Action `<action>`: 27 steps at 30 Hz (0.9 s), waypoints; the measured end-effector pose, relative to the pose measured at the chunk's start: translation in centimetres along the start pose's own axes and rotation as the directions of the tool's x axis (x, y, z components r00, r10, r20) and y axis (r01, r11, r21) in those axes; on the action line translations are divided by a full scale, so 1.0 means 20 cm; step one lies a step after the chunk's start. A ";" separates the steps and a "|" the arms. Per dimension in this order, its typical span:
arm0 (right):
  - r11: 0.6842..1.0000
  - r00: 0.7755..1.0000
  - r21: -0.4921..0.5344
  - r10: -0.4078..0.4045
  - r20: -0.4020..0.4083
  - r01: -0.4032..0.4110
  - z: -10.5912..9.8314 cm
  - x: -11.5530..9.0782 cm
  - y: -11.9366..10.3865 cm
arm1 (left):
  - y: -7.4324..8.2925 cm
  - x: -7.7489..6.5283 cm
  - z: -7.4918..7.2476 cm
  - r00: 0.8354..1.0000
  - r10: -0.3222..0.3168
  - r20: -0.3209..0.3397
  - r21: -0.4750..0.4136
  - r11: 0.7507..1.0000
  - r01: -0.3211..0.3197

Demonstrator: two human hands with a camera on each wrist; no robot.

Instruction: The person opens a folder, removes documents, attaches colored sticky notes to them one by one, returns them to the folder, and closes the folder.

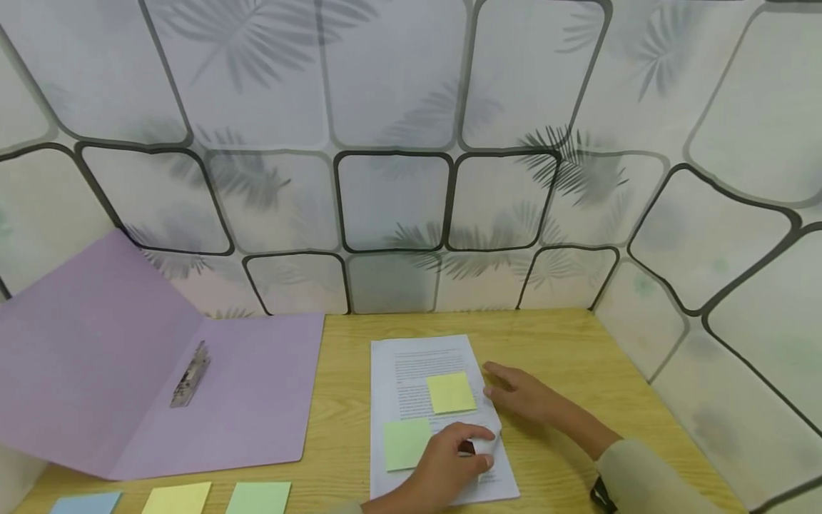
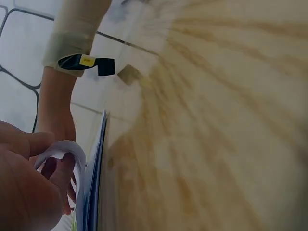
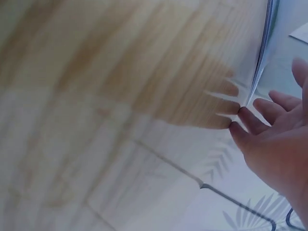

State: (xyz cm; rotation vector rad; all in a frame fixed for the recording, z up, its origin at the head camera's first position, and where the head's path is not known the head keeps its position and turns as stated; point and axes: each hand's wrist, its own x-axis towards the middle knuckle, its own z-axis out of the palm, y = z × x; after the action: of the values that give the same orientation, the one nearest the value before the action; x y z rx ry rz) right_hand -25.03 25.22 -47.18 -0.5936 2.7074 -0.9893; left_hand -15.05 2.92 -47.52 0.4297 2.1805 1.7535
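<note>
A stack of printed sheets [image 1: 417, 357] lies on the table, with a yellow sticky note [image 1: 452, 392] and a green sticky note [image 1: 407, 444] on its top page. My left hand [image 1: 449, 460] is over the lower right part of the stack and pinches the right edge of a sheet of paper [image 1: 486, 447]. That edge bends up in a curl between thumb and fingers, as the left wrist view also shows. My right hand [image 1: 523, 392] is beside the stack's right edge, fingers loosely extended. In the right wrist view its fingertips [image 3: 244, 113] rest on the tabletop near the stack.
A lilac folder [image 1: 263, 385] stands open on the left, its cover raised, with a metal clip [image 1: 190, 376] inside. Blue [image 1: 85, 502], yellow [image 1: 176, 497] and green [image 1: 259, 497] sticky pads line the front edge. Patterned walls [image 1: 398, 200] enclose the wooden table [image 1: 546, 335] behind and at the right.
</note>
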 end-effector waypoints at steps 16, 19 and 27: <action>0.971 0.995 -0.239 0.012 0.098 0.012 0.02 -0.03 -0.03 | 0.05 0.00 -0.50 0.962 0.151 -0.227 0.198 0.974 -0.107; 0.969 0.996 -0.247 0.023 0.091 0.000 0.01 -0.03 -0.04 | -0.03 0.04 -0.68 0.944 0.081 -0.321 0.224 0.975 -0.007; 0.971 0.995 -0.240 0.002 0.102 0.022 0.03 -0.03 -0.04 | -0.16 0.09 -0.86 0.934 -0.044 -0.355 0.208 0.970 0.125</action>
State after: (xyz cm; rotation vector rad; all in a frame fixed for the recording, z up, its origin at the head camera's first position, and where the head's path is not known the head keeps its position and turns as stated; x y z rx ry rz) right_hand -24.12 24.54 -47.14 -0.6804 2.7540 -0.6168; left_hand -23.92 -12.23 -47.15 0.0714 2.6182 1.6397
